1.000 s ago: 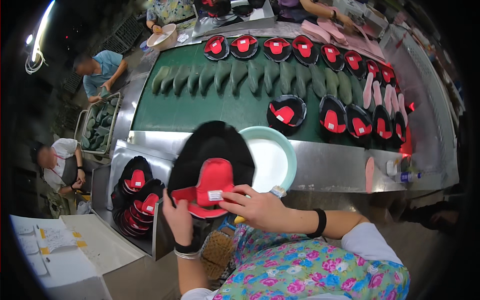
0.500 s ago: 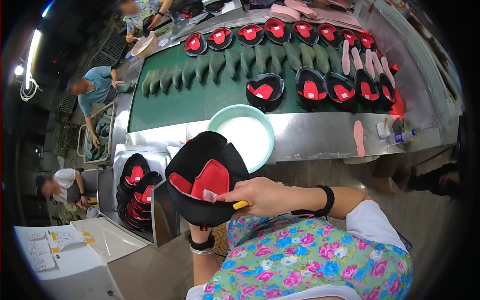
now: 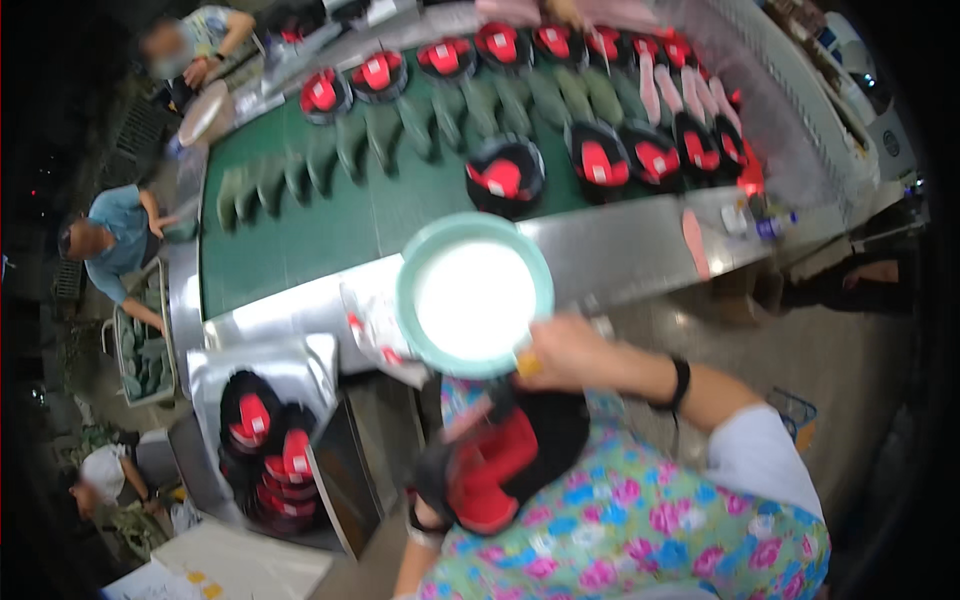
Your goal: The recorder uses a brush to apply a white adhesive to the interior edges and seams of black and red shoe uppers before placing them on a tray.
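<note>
My left hand (image 3: 428, 512), mostly hidden and smeared by motion, supports a black shoe upper with red lining (image 3: 500, 465) low against my flowered apron. The upper is tilted, its red inside showing. My right hand (image 3: 568, 352) is closed around a tool with a yellow handle (image 3: 527, 363), at the right front rim of a pale green basin (image 3: 408, 318). White liquid (image 3: 475, 300) fills much of the basin. The tool's working end is too blurred to make out.
A green belt (image 3: 300, 265) carries green foot-shaped forms (image 3: 383, 140), more red-lined uppers (image 3: 507, 175) and pink insoles (image 3: 650, 88). Stacked uppers (image 3: 285, 480) fill a metal tray at left. A bottle (image 3: 775, 226) stands at the belt's right edge. Co-workers (image 3: 125, 235) are at left.
The upper has come down toward my apron and tipped over. My right hand has left the upper's inside and moved up and right to the basin rim. The view has shifted.
</note>
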{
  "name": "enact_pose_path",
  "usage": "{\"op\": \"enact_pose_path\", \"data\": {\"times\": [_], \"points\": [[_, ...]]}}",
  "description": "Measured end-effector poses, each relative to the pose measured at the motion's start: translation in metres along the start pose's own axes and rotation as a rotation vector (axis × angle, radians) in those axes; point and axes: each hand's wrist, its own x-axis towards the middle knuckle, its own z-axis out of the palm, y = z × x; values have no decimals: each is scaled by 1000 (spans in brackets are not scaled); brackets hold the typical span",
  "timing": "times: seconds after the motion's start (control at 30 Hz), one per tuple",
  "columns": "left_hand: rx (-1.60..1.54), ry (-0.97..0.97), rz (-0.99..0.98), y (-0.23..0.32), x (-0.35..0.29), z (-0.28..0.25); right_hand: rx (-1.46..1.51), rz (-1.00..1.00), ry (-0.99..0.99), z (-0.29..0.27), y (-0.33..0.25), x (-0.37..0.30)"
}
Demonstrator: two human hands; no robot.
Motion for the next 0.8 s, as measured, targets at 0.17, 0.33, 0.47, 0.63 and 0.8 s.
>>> {"op": "enact_pose_path", "data": {"times": [0.17, 0.33, 0.47, 0.63, 0.8], "points": [[-242, -250, -80, -21, -21, -38, 603, 290, 325, 6, -1, -1], [517, -257, 513, -63, -29, -84, 455, 438, 430, 50, 42, 62], [283, -74, 324, -85, -13, -98, 380, 341, 491, 91, 72, 106], [-39, 264, 2, -101, 7, -106, 308, 303, 436, 130, 94, 127], [-317, 451, -151, -127, 28, -101, 294, 336, 468, 132, 114, 119]]}}
